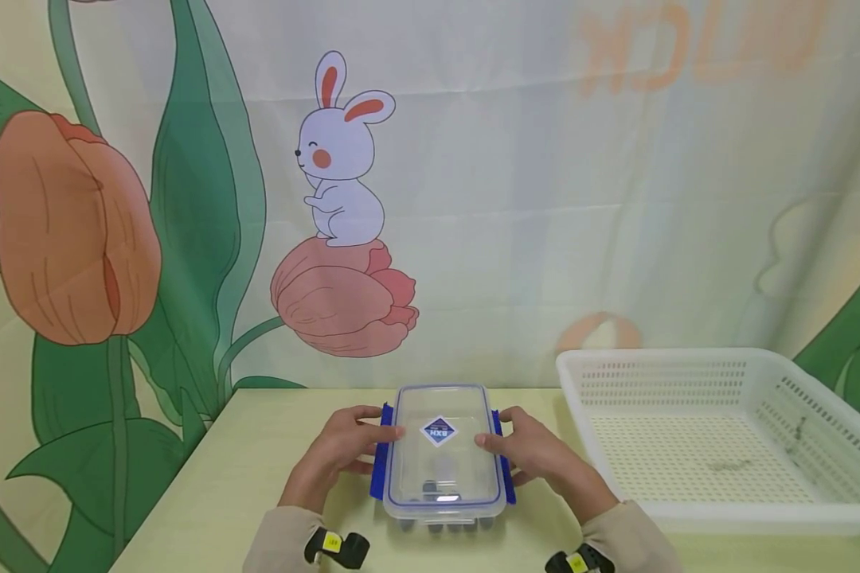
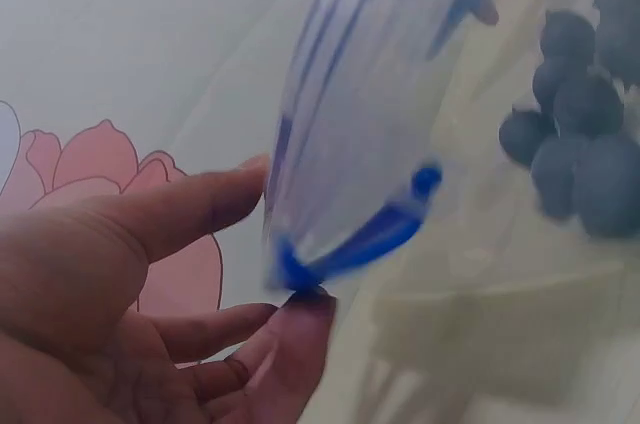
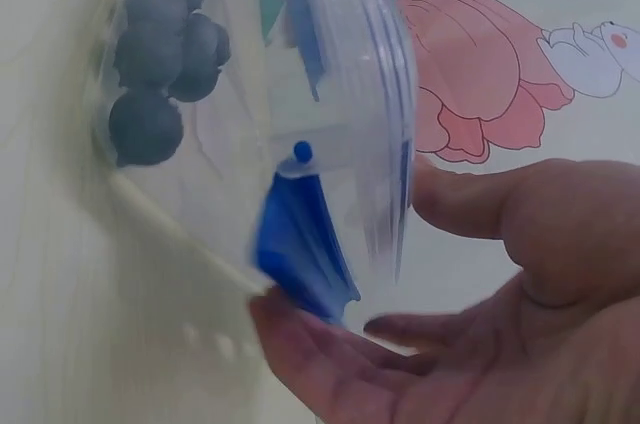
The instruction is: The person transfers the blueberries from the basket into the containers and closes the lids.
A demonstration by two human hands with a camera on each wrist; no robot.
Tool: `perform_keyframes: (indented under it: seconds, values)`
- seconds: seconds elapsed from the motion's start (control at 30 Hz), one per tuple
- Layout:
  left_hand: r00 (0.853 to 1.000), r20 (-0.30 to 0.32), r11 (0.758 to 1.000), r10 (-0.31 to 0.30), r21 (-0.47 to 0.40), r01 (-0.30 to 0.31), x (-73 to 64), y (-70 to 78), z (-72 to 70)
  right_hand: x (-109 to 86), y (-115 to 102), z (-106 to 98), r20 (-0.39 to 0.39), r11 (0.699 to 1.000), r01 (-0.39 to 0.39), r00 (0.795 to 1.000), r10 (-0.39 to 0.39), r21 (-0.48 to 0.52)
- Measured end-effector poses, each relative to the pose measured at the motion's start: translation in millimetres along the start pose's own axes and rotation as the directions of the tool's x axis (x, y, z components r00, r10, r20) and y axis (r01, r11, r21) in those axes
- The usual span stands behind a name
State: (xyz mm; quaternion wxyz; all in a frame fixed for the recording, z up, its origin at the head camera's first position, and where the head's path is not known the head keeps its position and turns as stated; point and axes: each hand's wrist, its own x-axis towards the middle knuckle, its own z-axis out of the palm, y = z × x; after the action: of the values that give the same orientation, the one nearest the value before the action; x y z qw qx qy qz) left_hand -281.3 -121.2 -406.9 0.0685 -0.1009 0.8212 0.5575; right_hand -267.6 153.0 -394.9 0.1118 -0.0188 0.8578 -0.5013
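Observation:
A clear plastic food container (image 1: 440,465) with a blue-edged lid stands upright on the table, between both hands. Through its wall shows a cluster of round, dark blue blueberries (image 3: 160,54), gathered at the near end. My left hand (image 1: 344,442) grips the left side, thumb on the lid and fingertips at the blue side latch (image 2: 370,234). Opposite it, my right hand (image 1: 533,446) holds the other side the same way, with its fingers against the right blue latch (image 3: 300,239). Both latches stick outward from the sides. A blue diamond label (image 1: 439,430) marks the lid.
To the right stands a white perforated plastic basket (image 1: 688,513). The pale yellow table (image 1: 208,493) reaches back to a printed curtain (image 1: 487,199) with tulips and a rabbit.

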Motion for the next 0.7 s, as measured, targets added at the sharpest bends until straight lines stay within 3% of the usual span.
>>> perform_keyframes:
  seconds: [0.13,0.43,0.7]
  values:
    - [0.999,-0.043,1.0,0.011,-0.01,-0.011,-1.4,3.4,3.0,2.5,-1,1,-0.071,0.997,0.013,0.997,-0.019,-0.08]
    - [0.997,-0.07,1.0,0.031,0.003,-0.031,-4.8,8.2,5.2,-0.1,-7,0,-0.144,0.97,0.083,0.982,-0.119,-0.23]
    - [0.991,-0.12,0.998,0.054,0.035,-0.05,-8.9,8.9,7.3,-1.6,-12,3,-0.154,0.96,0.086,0.98,-0.13,-0.267]
